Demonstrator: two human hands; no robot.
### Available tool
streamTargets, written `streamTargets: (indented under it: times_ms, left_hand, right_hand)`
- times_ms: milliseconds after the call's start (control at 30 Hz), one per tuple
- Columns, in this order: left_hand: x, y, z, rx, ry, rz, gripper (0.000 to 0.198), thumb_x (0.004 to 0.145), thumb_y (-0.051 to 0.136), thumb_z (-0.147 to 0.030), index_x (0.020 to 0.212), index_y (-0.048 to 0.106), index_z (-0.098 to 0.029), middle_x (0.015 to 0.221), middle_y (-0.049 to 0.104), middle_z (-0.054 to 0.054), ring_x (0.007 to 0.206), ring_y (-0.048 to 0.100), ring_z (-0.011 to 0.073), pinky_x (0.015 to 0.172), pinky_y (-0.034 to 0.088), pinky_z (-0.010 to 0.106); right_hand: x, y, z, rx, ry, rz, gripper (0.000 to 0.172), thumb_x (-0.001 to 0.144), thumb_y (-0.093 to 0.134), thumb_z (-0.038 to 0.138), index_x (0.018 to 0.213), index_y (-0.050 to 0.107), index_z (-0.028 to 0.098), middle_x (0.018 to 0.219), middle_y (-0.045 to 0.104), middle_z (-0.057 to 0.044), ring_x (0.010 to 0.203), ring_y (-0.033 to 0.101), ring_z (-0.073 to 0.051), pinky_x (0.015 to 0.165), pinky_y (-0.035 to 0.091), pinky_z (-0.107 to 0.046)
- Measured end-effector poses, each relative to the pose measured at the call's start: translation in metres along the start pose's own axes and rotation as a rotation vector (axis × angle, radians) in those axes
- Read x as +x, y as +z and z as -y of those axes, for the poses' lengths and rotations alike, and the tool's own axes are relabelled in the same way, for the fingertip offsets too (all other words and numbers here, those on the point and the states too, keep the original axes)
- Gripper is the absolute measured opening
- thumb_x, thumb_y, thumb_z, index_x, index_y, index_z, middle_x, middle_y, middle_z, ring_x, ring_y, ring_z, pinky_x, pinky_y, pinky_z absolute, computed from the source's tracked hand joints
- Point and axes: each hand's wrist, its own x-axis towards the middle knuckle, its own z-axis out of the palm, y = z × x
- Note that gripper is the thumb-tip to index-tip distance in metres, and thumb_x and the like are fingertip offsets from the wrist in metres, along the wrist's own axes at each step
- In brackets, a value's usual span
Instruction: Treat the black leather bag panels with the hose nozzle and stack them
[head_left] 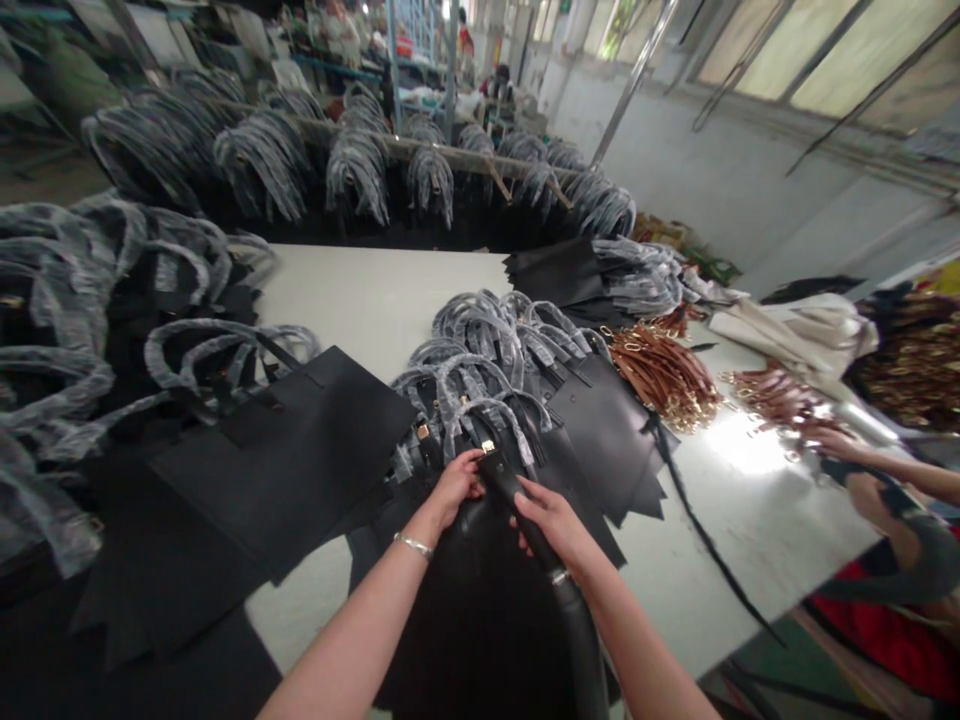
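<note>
Two hands at a long black piece on a dark bag

At the near edge of the middle pile of bags [491, 340], a long black piece [516, 497] slants down toward the wearer, over a black bag [480, 620] lying on the near side of that pile. The right hand [551, 520] is wrapped around the piece partway along, just above a silver band [559, 577]. The left hand [455, 487], with a bracelet [413, 545] at its wrist, is at the upper end, fingertips just beside a gold clasp [488, 447]. The view is dark here: the piece may be a strap or a handle, and I cannot tell whether the left fingers grip or only touch it. The two hands are near each other but apart.

The pile lies on a white counter [375, 290], its handles wrapped in clear plastic. Left of the pile, more black bags [292, 450] lie spread out. Right of it are a bundle of brown straps [664, 375] with gold hooks and a loose black strip [701, 545]. Farther right of the pile, a co-worker's hand [836, 445] is near more brown straps [787, 395]. Beyond the pile, bunches of wrapped handles [356, 160] hang over a rail.
</note>
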Motion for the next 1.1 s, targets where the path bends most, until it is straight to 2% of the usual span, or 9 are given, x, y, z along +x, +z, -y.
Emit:
streamTargets:
  times_ms: [67, 267, 433, 600, 767, 867, 933, 1000, 1100]
  left_hand:
    - [-0.004, 0.002, -0.001, -0.05, 0.009, 0.03, 0.058, 0.06, 0.046, 0.001, 0.112, 0.055, -0.021, 0.099, 0.067, 0.002, 0.053, 0.056, 0.0031, 0.049, 0.041, 0.013]
    - [-0.013, 0.009, -0.005, -0.168, 0.026, 0.066, 0.057, 0.059, 0.048, 0.002, 0.111, 0.056, -0.021, 0.131, 0.056, 0.007, 0.058, 0.055, 0.0014, 0.053, 0.041, 0.014]
    - [-0.013, 0.016, -0.007, -0.192, 0.011, -0.012, 0.055, 0.062, 0.049, 0.0, 0.113, 0.055, -0.019, 0.127, 0.059, 0.01, 0.056, 0.054, 0.0017, 0.05, 0.039, 0.015]
    - [-0.013, 0.021, -0.009, -0.247, 0.028, -0.051, 0.046, 0.063, 0.054, 0.001, 0.105, 0.062, -0.017, 0.127, 0.06, 0.01, 0.051, 0.051, 0.0001, 0.05, 0.039, 0.015]
    - [-0.02, 0.028, -0.018, -0.41, -0.07, -0.076, 0.035, 0.067, 0.057, 0.001, 0.098, 0.062, -0.013, 0.113, 0.065, 0.011, 0.055, 0.059, 0.0053, 0.05, 0.044, 0.017]
    - [-0.026, 0.032, -0.024, -0.534, -0.138, -0.083, 0.016, 0.078, 0.057, -0.006, 0.093, 0.062, -0.012, 0.096, 0.067, 0.009, 0.058, 0.063, 0.009, 0.055, 0.05, 0.019]
    - [-0.032, 0.034, -0.027, -0.582, -0.146, -0.084, 0.009, 0.085, 0.057, -0.016, 0.091, 0.062, -0.012, 0.093, 0.067, 0.009, 0.06, 0.063, 0.0095, 0.058, 0.051, 0.02]
    - [-0.04, 0.035, -0.028, -0.59, -0.124, -0.063, 0.017, 0.089, 0.056, -0.027, 0.094, 0.062, -0.012, 0.098, 0.067, 0.011, 0.067, 0.066, 0.0119, 0.063, 0.053, 0.022]
    - [-0.059, 0.042, -0.026, -0.537, -0.073, 0.054, 0.033, 0.088, 0.058, -0.042, 0.097, 0.064, -0.011, 0.098, 0.067, 0.013, 0.078, 0.068, 0.0169, 0.072, 0.054, 0.027]
  right_hand:
    - [-0.003, 0.002, 0.003, -0.004, -0.007, -0.011, 0.066, 0.083, 0.064, 0.042, 0.14, 0.043, 0.017, 0.065, 0.064, 0.001, 0.042, 0.056, -0.01, 0.037, 0.044, -0.02]
    - [-0.013, 0.0, 0.006, 0.014, 0.038, -0.039, 0.067, 0.083, 0.064, 0.043, 0.14, 0.042, 0.017, 0.064, 0.063, 0.001, 0.042, 0.056, -0.011, 0.037, 0.045, -0.02]
    - [-0.012, -0.005, 0.008, 0.044, -0.039, -0.157, 0.067, 0.083, 0.064, 0.041, 0.142, 0.041, 0.016, 0.066, 0.064, 0.0, 0.042, 0.056, -0.01, 0.038, 0.045, -0.02]
    - [-0.019, -0.005, 0.008, 0.023, 0.011, -0.079, 0.068, 0.081, 0.066, 0.044, 0.138, 0.045, 0.016, 0.065, 0.064, 0.0, 0.042, 0.056, -0.011, 0.037, 0.045, -0.021]
    - [-0.025, -0.005, 0.009, 0.041, -0.073, -0.168, 0.075, 0.078, 0.068, 0.047, 0.141, 0.042, 0.016, 0.067, 0.065, 0.001, 0.044, 0.056, -0.01, 0.039, 0.045, -0.021]
    - [-0.033, -0.008, 0.005, 0.014, -0.044, -0.097, 0.074, 0.077, 0.068, 0.048, 0.14, 0.043, 0.017, 0.068, 0.065, 0.0, 0.044, 0.056, -0.011, 0.039, 0.045, -0.021]
    - [-0.041, -0.012, 0.002, 0.007, -0.044, -0.085, 0.074, 0.077, 0.068, 0.048, 0.14, 0.044, 0.016, 0.069, 0.065, 0.0, 0.044, 0.057, -0.011, 0.039, 0.045, -0.021]
    - [-0.049, -0.016, 0.0, 0.026, -0.084, -0.121, 0.076, 0.077, 0.069, 0.048, 0.141, 0.042, 0.016, 0.07, 0.066, -0.001, 0.046, 0.057, -0.011, 0.041, 0.046, -0.022]
    - [-0.065, -0.022, 0.0, 0.05, -0.131, -0.172, 0.078, 0.076, 0.07, 0.048, 0.142, 0.041, 0.018, 0.071, 0.067, -0.001, 0.049, 0.059, -0.012, 0.044, 0.048, -0.023]
